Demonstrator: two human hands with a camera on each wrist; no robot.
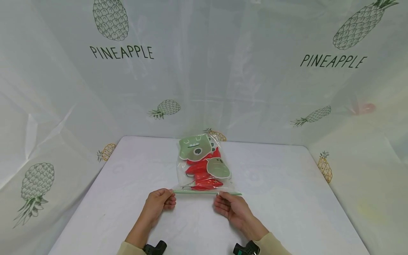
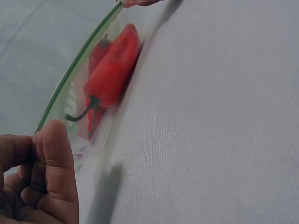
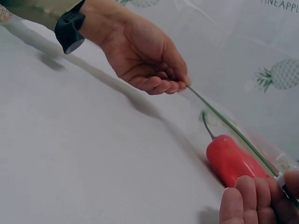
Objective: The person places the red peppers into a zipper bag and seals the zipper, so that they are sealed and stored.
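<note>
A clear zip bag (image 1: 218, 168) with green cartoon faces lies on the table, its opening edge toward me. Red peppers (image 1: 198, 168) with green stems show through it. Along the near edge runs a green zip strip (image 1: 197, 192), lifted off the table. My left hand (image 1: 160, 201) pinches the strip's left end between thumb and forefinger. Near the right end, my right hand (image 1: 234, 209) pinches the strip at a small white slider (image 3: 280, 179), other fingers curled below. In the left wrist view a pepper (image 2: 112, 67) lies close inside the strip.
The white table (image 1: 274, 198) extends on both sides of the bag. Behind and beside it hangs a pale curtain (image 1: 223, 81) printed with pineapples. Each wrist wears a black camera mount (image 1: 155, 248).
</note>
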